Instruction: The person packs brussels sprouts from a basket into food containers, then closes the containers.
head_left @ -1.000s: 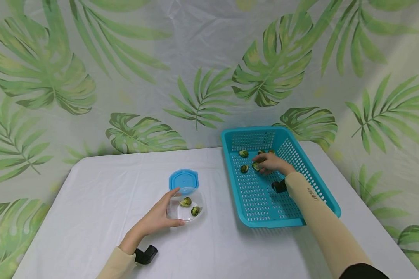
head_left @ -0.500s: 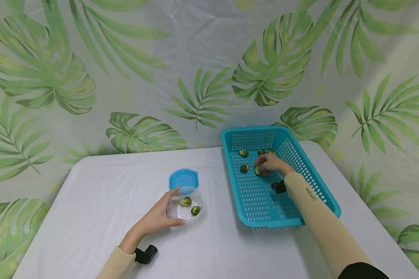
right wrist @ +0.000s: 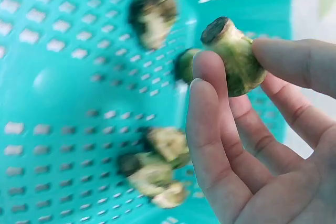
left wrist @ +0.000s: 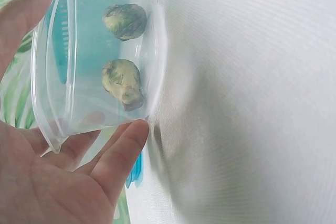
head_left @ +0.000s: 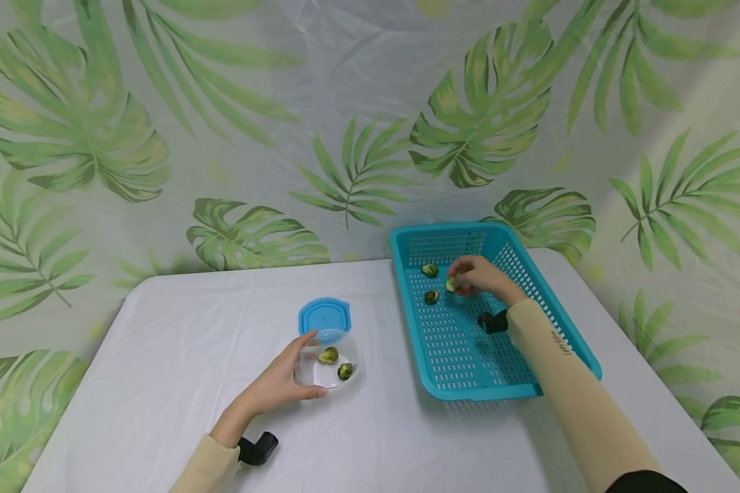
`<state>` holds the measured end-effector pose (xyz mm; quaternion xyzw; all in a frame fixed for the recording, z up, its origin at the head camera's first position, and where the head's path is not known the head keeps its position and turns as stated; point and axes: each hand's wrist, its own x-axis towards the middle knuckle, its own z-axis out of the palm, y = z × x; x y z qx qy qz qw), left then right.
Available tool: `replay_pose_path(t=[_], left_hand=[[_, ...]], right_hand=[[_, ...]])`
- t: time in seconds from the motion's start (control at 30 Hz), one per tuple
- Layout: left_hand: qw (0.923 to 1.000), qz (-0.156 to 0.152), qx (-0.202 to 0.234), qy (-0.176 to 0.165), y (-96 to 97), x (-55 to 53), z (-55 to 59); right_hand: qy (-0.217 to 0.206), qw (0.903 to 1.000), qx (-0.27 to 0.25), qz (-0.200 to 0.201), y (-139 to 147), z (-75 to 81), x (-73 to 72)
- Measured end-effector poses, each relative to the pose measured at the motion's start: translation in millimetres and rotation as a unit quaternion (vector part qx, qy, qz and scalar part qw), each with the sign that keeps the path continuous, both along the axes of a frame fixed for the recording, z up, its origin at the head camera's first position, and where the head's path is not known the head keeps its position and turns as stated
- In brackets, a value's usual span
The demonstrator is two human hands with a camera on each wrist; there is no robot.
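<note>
My left hand (head_left: 284,380) holds a clear plastic container (left wrist: 86,51), thumb on one side and fingers on the other. Two Brussels sprouts, one paler (head_left: 327,355) and one darker (head_left: 345,371), lie apart inside it. Over the teal basket (head_left: 487,395), my right hand (head_left: 477,275) pinches another Brussels sprout (right wrist: 239,66) between thumb and fingertips, its cut stem end uncovered in the right wrist view. Two loose sprouts, a far one (head_left: 429,270) and a nearer one (head_left: 431,297), lie left of that hand; the right wrist view shows several more, blurred, on the basket floor.
A blue lid (head_left: 324,316) lies on the white tablecloth (head_left: 160,356) just behind the container. The basket has raised perforated walls and stands at the table's right side. A leaf-print cloth (head_left: 358,178) hangs behind the table.
My right hand has picked up a sprout from the basket floor and lifted it slightly. It now covers the far sprouts in the head view. My left hand and the container have stayed put.
</note>
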<state>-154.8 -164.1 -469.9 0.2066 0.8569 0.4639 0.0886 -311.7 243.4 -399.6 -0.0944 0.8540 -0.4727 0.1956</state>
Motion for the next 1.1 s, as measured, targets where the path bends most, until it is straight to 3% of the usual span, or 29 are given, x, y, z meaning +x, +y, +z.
replay_pose_path(t=[0.27, 0.43, 0.63, 0.83, 1.1], left_hand=[[1.0, 0.001, -0.001, -0.002, 0.0, 0.1, -0.4], [1.0, 0.001, 0.001, -0.005, 0.0, 0.5, -1.0], [1.0, -0.001, 0.0, -0.002, -0.1, 0.2, -1.8], [1.0, 0.0, 0.0, -0.003, 0.4, 0.0, -1.5], [0.9999, 0.002, 0.005, -0.011, 0.3, 0.3, 0.3]], right_hand=[[0.027, 0.9965, -0.066, 0.043, -12.9, 31.8, 7.4], [0.05, 0.9911, -0.076, 0.097, -33.8, 49.7, 19.9], [0.048, 0.981, -0.081, 0.17, -67.9, 64.5, 38.0], [0.037, 0.972, -0.065, 0.223, -104.0, 69.0, 54.9], [0.034, 0.9607, -0.024, 0.274, -148.5, 56.0, 69.2]])
